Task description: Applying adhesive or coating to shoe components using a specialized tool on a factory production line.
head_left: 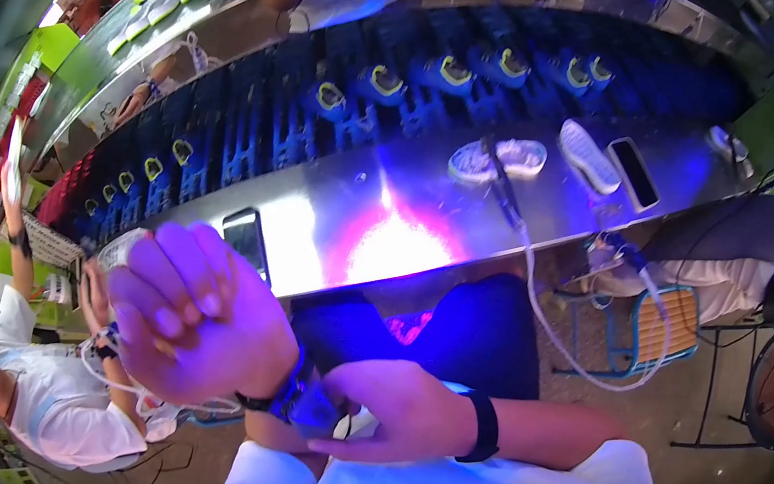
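Left hand (pixel 204 309) curled shut, right hand (pixel 407 405) at the wristband (pixel 295 388) — can't tell if pinching — so I'd worry a tug loosens it.

Violet cast, glare (pixel 395 256), bent edges, seemingly soft

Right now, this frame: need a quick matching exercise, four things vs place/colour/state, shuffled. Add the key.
Column 1
1. left hand
2. right hand
3. phone on the right
4. stool

Column 2
A. blue frame, slatted tan seat
B. raised, fingers curled inward
C. flat on the metal bench, beside a white sole
D. at the band on the other wrist

Pairs: 1-B, 2-D, 3-C, 4-A
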Demonstrator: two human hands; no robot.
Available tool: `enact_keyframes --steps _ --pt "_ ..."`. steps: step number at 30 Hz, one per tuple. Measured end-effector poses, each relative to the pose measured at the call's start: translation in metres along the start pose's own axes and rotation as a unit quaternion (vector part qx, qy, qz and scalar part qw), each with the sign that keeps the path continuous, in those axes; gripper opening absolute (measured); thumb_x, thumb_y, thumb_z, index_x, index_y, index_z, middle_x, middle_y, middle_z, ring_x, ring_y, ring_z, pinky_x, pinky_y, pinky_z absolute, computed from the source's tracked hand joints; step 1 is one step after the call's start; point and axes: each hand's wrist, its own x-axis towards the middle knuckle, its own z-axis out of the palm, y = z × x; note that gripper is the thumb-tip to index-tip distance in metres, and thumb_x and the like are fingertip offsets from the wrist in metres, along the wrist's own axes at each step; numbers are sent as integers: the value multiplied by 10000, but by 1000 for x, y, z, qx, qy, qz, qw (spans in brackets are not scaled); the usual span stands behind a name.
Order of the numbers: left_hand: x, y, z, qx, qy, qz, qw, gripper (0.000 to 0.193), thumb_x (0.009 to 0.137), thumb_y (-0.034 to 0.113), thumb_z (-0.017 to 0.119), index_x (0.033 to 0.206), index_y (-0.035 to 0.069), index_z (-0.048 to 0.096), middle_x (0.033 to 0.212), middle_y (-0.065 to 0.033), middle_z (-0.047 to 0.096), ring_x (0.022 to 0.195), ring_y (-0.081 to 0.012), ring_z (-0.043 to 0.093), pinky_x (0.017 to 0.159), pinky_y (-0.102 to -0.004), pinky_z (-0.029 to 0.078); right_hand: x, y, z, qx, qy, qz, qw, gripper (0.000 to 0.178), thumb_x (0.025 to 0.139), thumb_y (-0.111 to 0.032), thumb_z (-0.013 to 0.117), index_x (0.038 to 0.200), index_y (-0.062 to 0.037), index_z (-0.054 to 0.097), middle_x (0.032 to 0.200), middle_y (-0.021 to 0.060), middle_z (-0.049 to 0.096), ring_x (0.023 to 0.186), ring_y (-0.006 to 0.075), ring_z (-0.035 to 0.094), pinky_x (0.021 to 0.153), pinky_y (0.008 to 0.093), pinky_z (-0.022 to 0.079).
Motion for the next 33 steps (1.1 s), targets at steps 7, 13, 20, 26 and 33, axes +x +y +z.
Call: enact_keyframes --steps 7,13,20,26,33 --pt "-10 -61 -15 424 -343 -11 838 156 848 52 715 726 15 626 629 -92 583 563 -197 591 504 -331 429 -52 83 -89 -189 15 60 980 333 920 -333 727 1080 -47 667 924 147 697 859 335 691 753 434 551" --pt "-86 -128 -196 556 -172 -323 747 217 910 109 719 753 -4 620 613 -37 550 588 -113 528 519 -313 394 -88 148 -166 -304 255 169 902 224 894 -220 731 1009 -36 673 921 145 715 822 316 714 743 420 575" --pt "-130 -154 -221 430 8 -353 831 283 975 87 662 720 39 548 600 12 514 529 -74 458 498 -264 357 -69 206 -194 -315 415 228 823 411 874 -255 732 1208 -45 619 980 159 713 877 329 711 782 423 575" --pt "-125 -144 -201 550 -60 -315 771 105 846 102 662 829 5 700 750 -98 702 690 -179 604 677 -360 511 -28 234 -199 -256 380 231 859 429 882 -281 740 1252 -81 651 942 130 718 845 311 709 766 429 561" --pt "-126 -144 -197 563 -100 -272 774 103 844 96 659 833 2 697 731 -110 687 684 -192 622 672 -368 519 -19 254 -207 -212 363 183 889 462 883 -264 743 1317 -119 679 837 55 694 732 200 666 709 370 544"
